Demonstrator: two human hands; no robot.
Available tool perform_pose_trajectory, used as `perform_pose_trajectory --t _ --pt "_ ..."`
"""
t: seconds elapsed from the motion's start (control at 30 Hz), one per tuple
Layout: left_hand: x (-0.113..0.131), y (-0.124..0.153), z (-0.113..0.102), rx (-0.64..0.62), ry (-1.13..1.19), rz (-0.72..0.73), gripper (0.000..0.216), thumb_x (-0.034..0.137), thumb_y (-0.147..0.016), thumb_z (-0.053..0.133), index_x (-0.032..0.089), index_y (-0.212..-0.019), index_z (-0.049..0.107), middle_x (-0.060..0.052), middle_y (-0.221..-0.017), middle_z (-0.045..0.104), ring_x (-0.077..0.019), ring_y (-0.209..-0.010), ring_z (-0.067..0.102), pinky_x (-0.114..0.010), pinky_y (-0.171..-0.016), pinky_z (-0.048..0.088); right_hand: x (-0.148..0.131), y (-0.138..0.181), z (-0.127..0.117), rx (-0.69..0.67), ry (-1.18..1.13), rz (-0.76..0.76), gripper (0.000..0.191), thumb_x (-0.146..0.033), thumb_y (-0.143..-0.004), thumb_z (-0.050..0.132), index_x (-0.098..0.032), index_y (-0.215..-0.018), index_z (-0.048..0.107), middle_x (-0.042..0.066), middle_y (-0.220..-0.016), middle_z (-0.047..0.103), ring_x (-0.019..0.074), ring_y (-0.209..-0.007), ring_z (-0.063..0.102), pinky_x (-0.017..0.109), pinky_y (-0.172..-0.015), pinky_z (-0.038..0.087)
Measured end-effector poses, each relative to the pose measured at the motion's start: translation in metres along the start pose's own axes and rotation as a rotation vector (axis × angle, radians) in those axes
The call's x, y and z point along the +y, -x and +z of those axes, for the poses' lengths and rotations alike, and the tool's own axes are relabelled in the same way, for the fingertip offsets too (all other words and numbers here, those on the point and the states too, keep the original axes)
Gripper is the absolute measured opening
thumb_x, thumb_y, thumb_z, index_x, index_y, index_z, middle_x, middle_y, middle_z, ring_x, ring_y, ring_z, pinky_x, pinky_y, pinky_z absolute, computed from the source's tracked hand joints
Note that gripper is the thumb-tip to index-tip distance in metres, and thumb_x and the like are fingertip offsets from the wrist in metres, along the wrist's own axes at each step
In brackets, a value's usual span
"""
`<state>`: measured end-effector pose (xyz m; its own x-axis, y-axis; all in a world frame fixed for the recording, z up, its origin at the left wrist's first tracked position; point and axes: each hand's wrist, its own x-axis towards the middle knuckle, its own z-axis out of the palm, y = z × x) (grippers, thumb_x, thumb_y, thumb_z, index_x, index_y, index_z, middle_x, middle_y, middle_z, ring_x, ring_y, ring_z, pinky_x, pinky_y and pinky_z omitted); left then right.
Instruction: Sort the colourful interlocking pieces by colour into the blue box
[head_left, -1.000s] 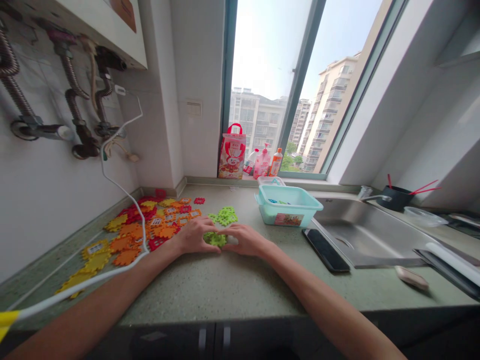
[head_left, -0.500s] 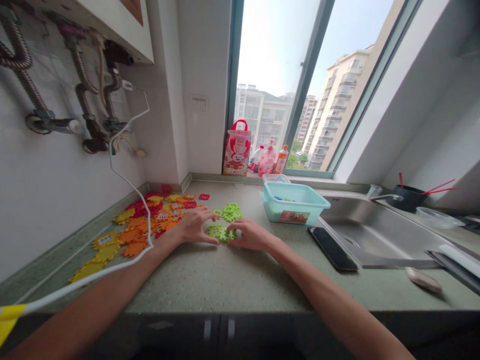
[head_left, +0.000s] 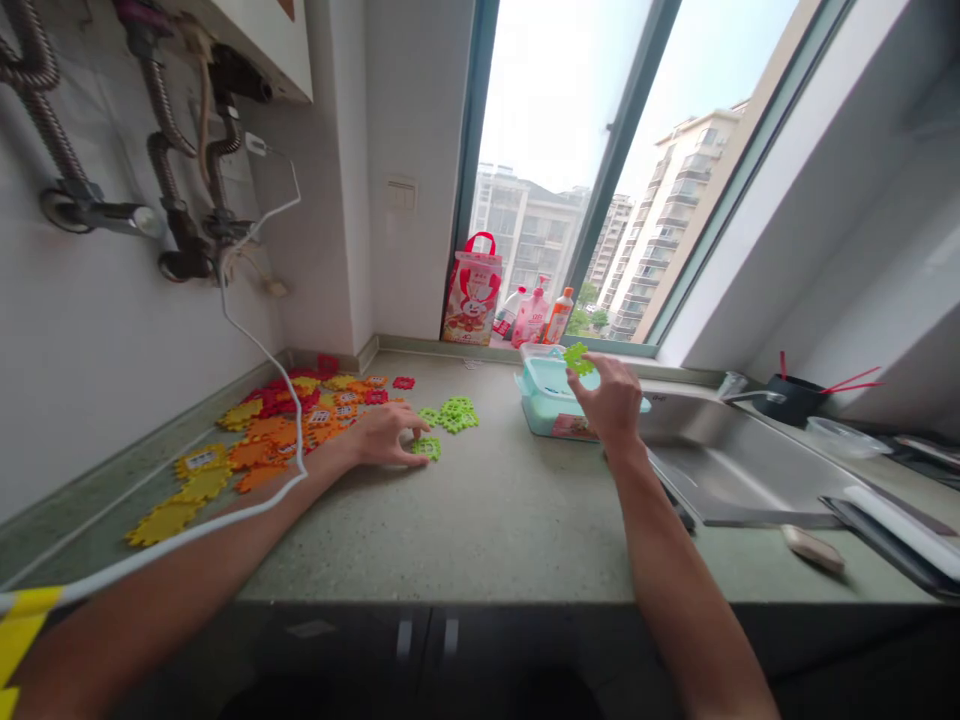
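Right hand (head_left: pixel 611 400) has lifted green piece (head_left: pixel 577 358), tilted, above tub (head_left: pixel 541 412).

A jagged-edged green foam piece (head_left: pixel 577 358) is pinched at the fingertips of my right hand (head_left: pixel 611 400), up off the tabletop (head_left: pixel 495 520). A second green piece (head_left: pixel 426 448) lies flat, touching the fingertips of my left hand (head_left: pixel 384 435).

The tub (head_left: pixel 544 405) sits between puzzle pieces (head_left: pixel 330 420) and sink (head_left: pixel 742 460).

Right hand (head_left: pixel 611 400) holding green piece (head_left: pixel 577 358) over teal bin (head_left: pixel 551 412) — left hand (head_left: pixel 386 435) on counter (head_left: pixel 487 520)
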<state>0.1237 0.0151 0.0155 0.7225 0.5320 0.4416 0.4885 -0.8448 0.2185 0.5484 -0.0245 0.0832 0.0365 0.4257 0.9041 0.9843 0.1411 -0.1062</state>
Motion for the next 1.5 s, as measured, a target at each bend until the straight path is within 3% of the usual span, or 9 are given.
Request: perform_pose_trajectory --t 0.13,0.23,0.37,0.6,0.8,1.03,1.2,1.37,1.5 --pt "-0.009 0.000 -0.003 -0.002 -0.003 0.029 0.045 0.051 -0.072 0.083 0.025 -0.108 0.077 -0.004 -0.098 0.075 -0.0238 -0.093 0.069 -0.034 -0.089 0.053 0.015 0.001 0.002 -0.068 0.122 0.056 0.041 -0.049 -0.095 0.060 -0.017 -0.117 0.074 0.016 -0.107 0.074 0.0332 -0.098 0.063 0.045 -0.088 0.046" --pt "-0.011 -0.001 -0.007 0.014 -0.041 0.068 0.046 0.046 -0.074 0.082 0.023 -0.113 0.075 -0.006 -0.101 0.074 -0.0257 -0.096 0.069 -0.037 -0.093 0.054 0.008 0.000 0.005 -0.069 0.116 0.014 0.042 -0.050 -0.097 0.058 -0.018 -0.118 0.074 0.017 -0.121 0.073 0.0365 -0.108 0.061 0.048 -0.091 0.045" --pt "-0.009 -0.004 -0.011 0.066 -0.057 0.106 0.045 0.044 -0.075 0.081 0.022 -0.114 0.072 -0.009 -0.107 0.074 -0.0280 -0.100 0.069 -0.041 -0.098 0.053 -0.030 0.004 0.009 -0.076 -0.050 -0.174 0.030 -0.040 -0.100 0.057 -0.022 -0.118 0.073 0.013 -0.133 0.069 0.0334 -0.121 0.058 0.049 -0.102 0.042" --pt "0.016 -0.008 -0.011 0.071 -0.083 0.115 0.053 0.042 -0.075 0.078 0.022 -0.121 0.063 -0.008 -0.110 0.073 -0.0276 -0.100 0.070 -0.041 -0.096 0.052 -0.118 0.046 0.030 -0.454 -0.410 -0.697 0.028 -0.043 -0.098 0.065 -0.026 -0.119 0.068 0.008 -0.137 0.069 0.0260 -0.111 0.067 0.043 -0.098 0.049" --pt "0.039 -0.011 -0.005 0.113 -0.013 0.105 0.057 0.043 -0.072 0.080 0.023 -0.121 0.059 -0.006 -0.105 0.074 -0.0252 -0.092 0.071 -0.040 -0.091 0.054 -0.132 0.062 0.037 -0.560 -0.501 -0.782 0.030 -0.045 -0.095 0.070 -0.026 -0.117 0.068 0.008 -0.123 0.075 0.0265 -0.106 0.071 0.042 -0.090 0.052" --pt "0.042 -0.011 -0.006 0.162 0.113 0.154 0.056 0.043 -0.080 0.079 0.023 -0.126 0.056 -0.005 -0.108 0.074 -0.0218 -0.096 0.071 -0.035 -0.090 0.056 -0.137 0.069 0.037 -0.541 -0.540 -0.717 0.029 -0.039 -0.093 0.071 -0.026 -0.119 0.067 0.009 -0.131 0.071 0.0271 -0.110 0.069 0.043 -0.094 0.053" --pt "0.037 -0.011 -0.005 0.135 0.005 0.093 0.074 0.066 -0.075 0.082 0.021 -0.129 0.057 -0.012 -0.124 0.069 -0.0306 -0.116 0.065 -0.044 -0.104 0.051 -0.133 0.060 0.032 -0.460 -0.445 -0.652 0.025 -0.031 -0.091 0.070 -0.024 -0.115 0.068 0.008 -0.122 0.074 0.0268 -0.105 0.068 0.043 -0.093 0.050" --pt "0.012 -0.008 0.009 0.030 -0.118 -0.102 0.061 0.066 -0.098 0.056 0.021 -0.139 0.058 -0.014 -0.142 0.062 -0.0309 -0.134 0.056 -0.047 -0.118 0.038 -0.085 0.028 0.021 -0.218 -0.254 -0.337 0.024 -0.035 -0.099 0.062 -0.021 -0.118 0.067 0.011 -0.123 0.073 0.0270 -0.107 0.067 0.040 -0.094 0.046" --pt "-0.003 -0.003 0.018 -0.099 -0.175 -0.255 0.065 0.065 -0.103 0.044 0.019 -0.146 0.056 -0.014 -0.156 0.053 -0.0323 -0.147 0.044 -0.051 -0.124 0.028 -0.037 0.012 0.019 -0.113 -0.044 -0.070 0.033 -0.047 -0.102 0.054 -0.018 -0.116 0.064 0.011 -0.104 0.074 0.0288 -0.094 0.066 0.039 -0.085 0.043"
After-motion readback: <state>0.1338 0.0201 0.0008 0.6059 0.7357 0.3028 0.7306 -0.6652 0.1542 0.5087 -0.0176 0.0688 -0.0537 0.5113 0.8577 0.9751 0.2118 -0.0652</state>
